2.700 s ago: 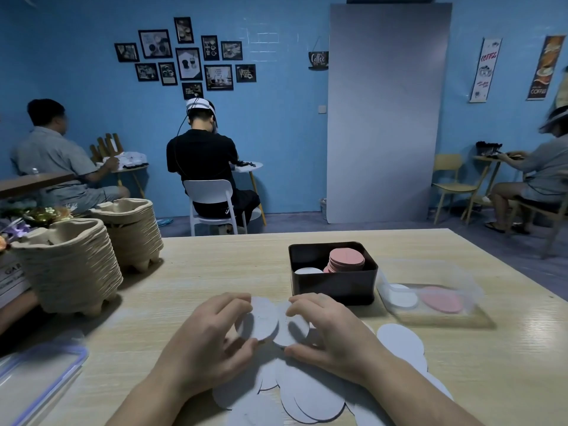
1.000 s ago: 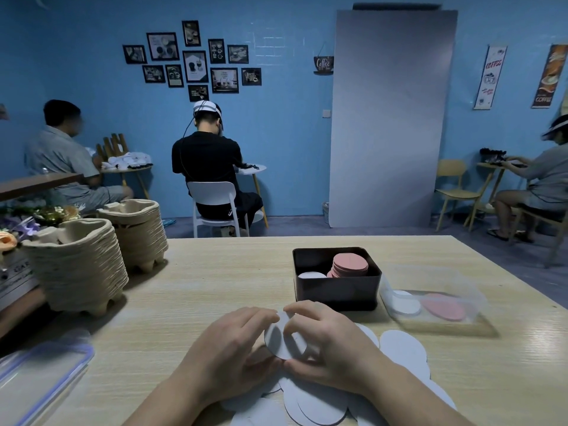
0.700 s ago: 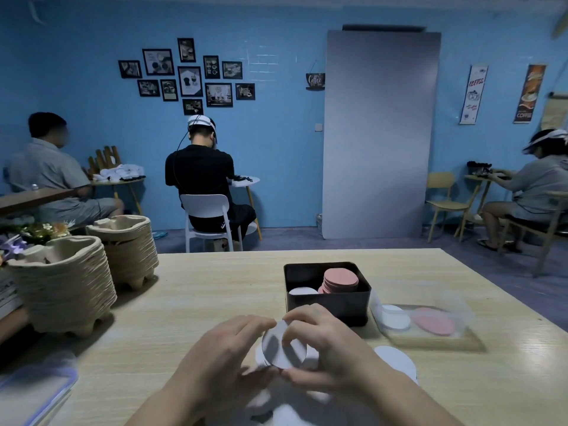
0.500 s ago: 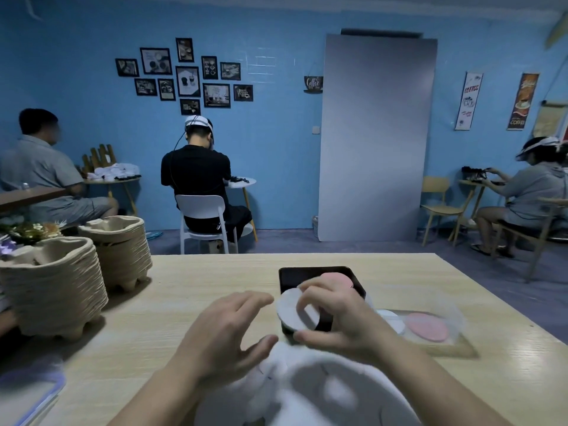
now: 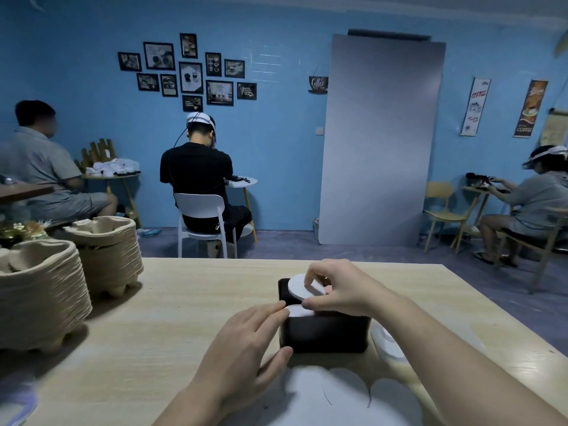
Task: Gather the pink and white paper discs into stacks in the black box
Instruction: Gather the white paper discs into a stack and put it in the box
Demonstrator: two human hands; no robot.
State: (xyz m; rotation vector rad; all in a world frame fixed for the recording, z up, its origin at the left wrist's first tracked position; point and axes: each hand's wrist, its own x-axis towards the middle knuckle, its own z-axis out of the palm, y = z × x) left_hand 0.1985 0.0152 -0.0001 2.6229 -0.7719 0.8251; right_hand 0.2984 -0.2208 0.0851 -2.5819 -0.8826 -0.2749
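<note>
On a pale wooden table (image 5: 184,302) in a blue room, the right hand (image 5: 341,290) pinched a white disc (image 5: 299,290) above the black box (image 5: 325,333); the left hand (image 5: 246,342), fingers relaxed, touched its corner. Pulp tray stacks (image 5: 40,290) lined the left edge.

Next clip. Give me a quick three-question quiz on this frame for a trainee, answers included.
1. Multiple choice: what is in the grip of the right hand above the black box?
A) a pink disc
B) white discs
C) a lid
2. True or false: the left hand is well clear of the black box.
3. Short answer: where do the loose discs lie relative to the box?

Key
1. B.
2. False: its fingers touch the box's near left corner.
3. On the table, on the near side of the box, towards the person.
</note>
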